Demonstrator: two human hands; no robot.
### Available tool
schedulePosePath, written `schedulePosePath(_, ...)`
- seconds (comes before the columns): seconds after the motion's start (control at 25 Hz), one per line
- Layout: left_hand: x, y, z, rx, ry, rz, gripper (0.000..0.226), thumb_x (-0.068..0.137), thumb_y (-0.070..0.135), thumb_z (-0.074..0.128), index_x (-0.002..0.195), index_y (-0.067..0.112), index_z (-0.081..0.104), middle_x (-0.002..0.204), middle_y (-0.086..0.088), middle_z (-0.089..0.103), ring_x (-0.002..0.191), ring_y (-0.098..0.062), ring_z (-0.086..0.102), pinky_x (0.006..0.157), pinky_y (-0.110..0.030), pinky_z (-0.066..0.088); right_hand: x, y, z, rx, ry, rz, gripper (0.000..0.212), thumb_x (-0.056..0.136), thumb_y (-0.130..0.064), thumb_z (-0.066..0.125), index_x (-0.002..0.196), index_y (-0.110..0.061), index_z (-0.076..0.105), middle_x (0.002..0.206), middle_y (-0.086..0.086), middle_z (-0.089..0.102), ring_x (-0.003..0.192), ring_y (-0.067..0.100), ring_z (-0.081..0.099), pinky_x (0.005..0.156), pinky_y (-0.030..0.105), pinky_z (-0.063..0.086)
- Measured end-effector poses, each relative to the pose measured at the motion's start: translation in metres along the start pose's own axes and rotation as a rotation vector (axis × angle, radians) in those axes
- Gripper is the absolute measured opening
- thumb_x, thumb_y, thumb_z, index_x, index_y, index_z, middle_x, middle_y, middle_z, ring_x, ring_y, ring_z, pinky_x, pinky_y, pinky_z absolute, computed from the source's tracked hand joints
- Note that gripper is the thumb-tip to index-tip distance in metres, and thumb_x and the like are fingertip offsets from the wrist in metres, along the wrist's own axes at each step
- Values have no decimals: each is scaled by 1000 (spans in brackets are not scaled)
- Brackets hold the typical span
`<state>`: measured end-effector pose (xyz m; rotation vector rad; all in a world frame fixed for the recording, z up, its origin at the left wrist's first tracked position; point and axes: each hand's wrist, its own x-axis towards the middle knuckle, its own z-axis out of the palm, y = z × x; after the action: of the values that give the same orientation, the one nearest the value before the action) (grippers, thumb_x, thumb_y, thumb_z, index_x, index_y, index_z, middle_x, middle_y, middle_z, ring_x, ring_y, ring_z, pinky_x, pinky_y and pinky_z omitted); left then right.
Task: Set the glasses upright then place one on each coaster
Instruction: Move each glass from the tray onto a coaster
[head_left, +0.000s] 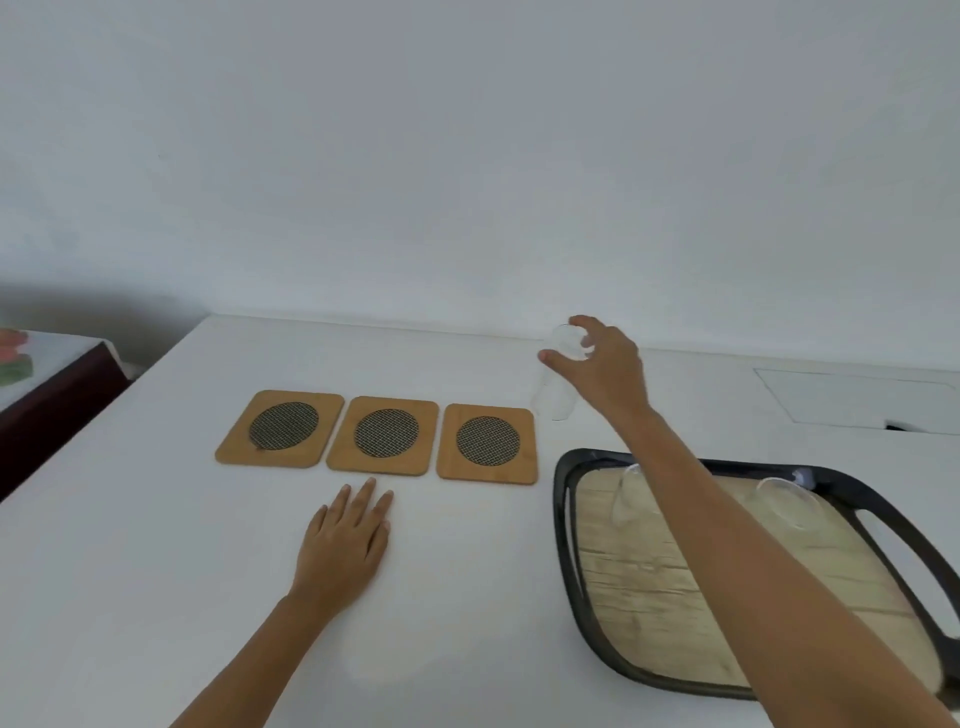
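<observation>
The fingertips (545, 357) of the right hand (602, 371) are curling around the upper end of a clear glass (555, 387), thumb on the near side and the other fingers wrapping over the far side, so the hand is clamping the glass from above. The glass is a smooth, transparent cylinder, its long axis standing close to vertical; whether its mouth is facing up or down is too faint to tell. It is sitting or hovering just beside the rightmost of 3 coasters (487, 443), above the white table (156, 571), and contact with the surface cannot be judged. The left hand (345, 540) is lying flat, palm down, fingers slightly apart and gripping nothing, just in front of the middle coaster (385, 435). Each coaster, including the left coaster (283, 428), is a rounded square of light wood with a dark woven mesh disc in its centre. To the right, a black tray (563, 519) with a pale wood-grain base is holding 2 more glasses (631, 496) (787, 501), both lying on their sides.
</observation>
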<state>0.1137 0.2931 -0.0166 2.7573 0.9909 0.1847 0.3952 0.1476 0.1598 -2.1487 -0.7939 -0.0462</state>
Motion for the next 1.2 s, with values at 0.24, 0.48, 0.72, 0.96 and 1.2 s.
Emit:
schedulePosePath(0.24, -1, -7, 5, -56, 10, 21, 61, 88, 44, 12, 141, 28, 37, 153, -3, 33, 143, -29, 26, 113, -49, 26, -3, -19, 93, -81, -129, 86, 62, 75, -45, 71, 130, -23, 50, 122, 13, 55, 112, 29, 54, 92, 38, 44)
schedulePosePath(0.48, -1, -11, 8, -66, 21, 45, 63, 87, 44, 7, 144, 28, 30, 156, -2, 25, 145, -28, 18, 116, -47, 19, -7, -16, 124, -136, -109, 156, 62, 75, -44, 70, 129, -24, 48, 121, 12, 54, 110, 31, 54, 81, 33, 40)
schedulePosePath(0.72, 0, -14, 9, -67, -1, 54, 57, 91, 41, 13, 145, 28, 27, 158, -2, 21, 146, -28, 13, 118, -47, 16, -11, -12, 132, -110, -81, 208, 63, 73, -46, 70, 129, -26, 47, 121, 11, 52, 108, 31, 54, 81, 33, 39)
schedulePosePath(0.96, 0, -14, 5, -54, -1, 63, 58, 89, 40, 16, 140, 24, 41, 151, -7, 37, 141, -33, 29, 112, -51, 28, -15, -18, 120, -127, -170, 189, 80, 73, -56, 69, 140, -29, 34, 131, 12, 40, 115, 30, 49, 89, 39, 41)
schedulePosePath(1.2, 0, -15, 10, -42, 6, 56, 64, 87, 45, 8, 143, 27, 33, 155, -4, 29, 144, -29, 21, 115, -48, 22, -33, -17, 58, -244, -128, 131, 64, 78, -54, 66, 132, -26, 48, 129, 11, 48, 121, 32, 47, 96, 40, 40)
